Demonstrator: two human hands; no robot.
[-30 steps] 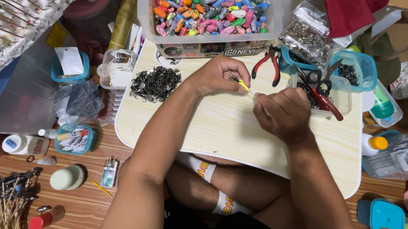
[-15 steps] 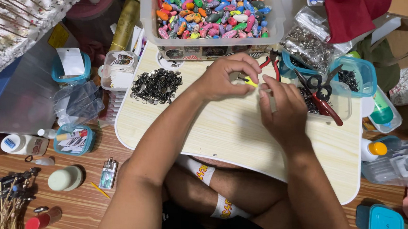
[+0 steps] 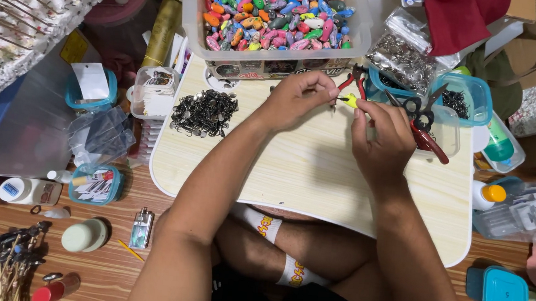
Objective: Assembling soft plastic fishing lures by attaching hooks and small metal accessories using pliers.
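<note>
I'm over the pale wooden lap table (image 3: 304, 172) now. My right hand (image 3: 385, 140) has thumb and forefinger pressed together on one end of the small yellow lure piece (image 3: 349, 101), my left hand (image 3: 300, 99) pinches the other end, so it sits between both sets of fingertips, above the tabletop. Left lies a heap of black metal clips (image 3: 204, 112); just beyond, red-handled pliers (image 3: 356, 80); farthest, the clear plastic tub of coloured lures (image 3: 277, 13).
</note>
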